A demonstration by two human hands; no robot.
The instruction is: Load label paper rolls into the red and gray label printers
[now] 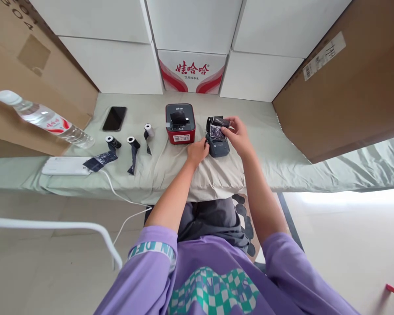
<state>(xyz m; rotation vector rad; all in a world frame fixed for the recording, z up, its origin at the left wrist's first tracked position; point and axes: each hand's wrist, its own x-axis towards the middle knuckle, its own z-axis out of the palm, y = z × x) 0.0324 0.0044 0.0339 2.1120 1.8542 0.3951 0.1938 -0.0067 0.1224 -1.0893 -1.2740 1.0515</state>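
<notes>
We have both hands at a small dark printer (219, 148), which sits on the pale cloth (262, 170) before us, right of the middle of the bench. Its lid (209, 125) stands open at the far side. Our right hand (238, 138) grasps a dark roll (220, 122) by its right end, thumb on the near side and fingers behind, over the opened printer; a printed strip (216, 132) hangs from the roll toward us. Our left hand (197, 152) has its fingers curled and their tips against the printer's left side — we cannot tell whether they grip it or only rest there.

Just left of the printer stands a red printer (183, 138) with a black top, a piece of dark paper (178, 117) lying on that top. Farther left we see three more rolls: a white roll (150, 130), a middle roll (135, 142) and a left roll (114, 142), each trailing a dark tail. The left roll's tail reaches onto a white case (65, 166), near whose right end a white cable (118, 196) runs down off the edge. Behind these lies a phone (114, 119), and a bottle (52, 120) stands at the left, by a brown carton (16, 113). White boxes (197, 26) line the back.
</notes>
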